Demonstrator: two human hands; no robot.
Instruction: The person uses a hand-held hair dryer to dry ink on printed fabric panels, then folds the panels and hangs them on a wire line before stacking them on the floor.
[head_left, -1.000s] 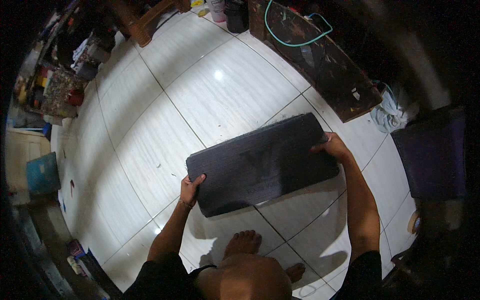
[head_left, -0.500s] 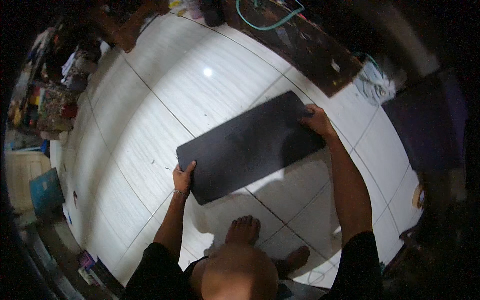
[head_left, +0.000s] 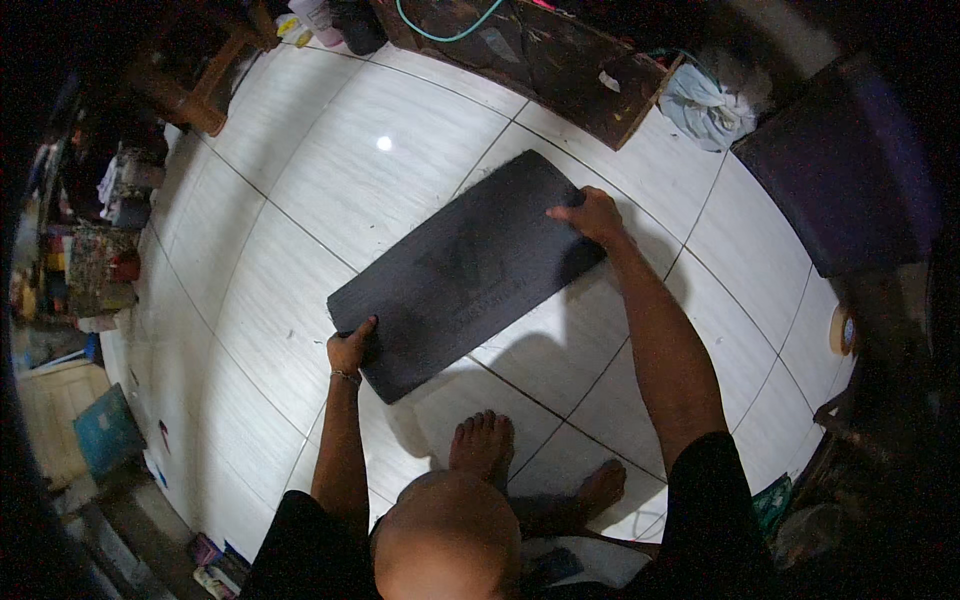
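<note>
Mat [head_left: 455, 265]: gripped, not yet released | Left hand [head_left: 350, 350]: holds mat's left end | Right hand [head_left: 596, 214]: holds its right end

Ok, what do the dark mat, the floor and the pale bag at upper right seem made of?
Dark mat: probably matt, coarse fabric, given its fuzzy far edge.
Floor: likely glazed ceramic tile, from the dark joints and glossy glare.
Pale bag: perhaps thin plastic, judging by its crumpled folds.
</note>
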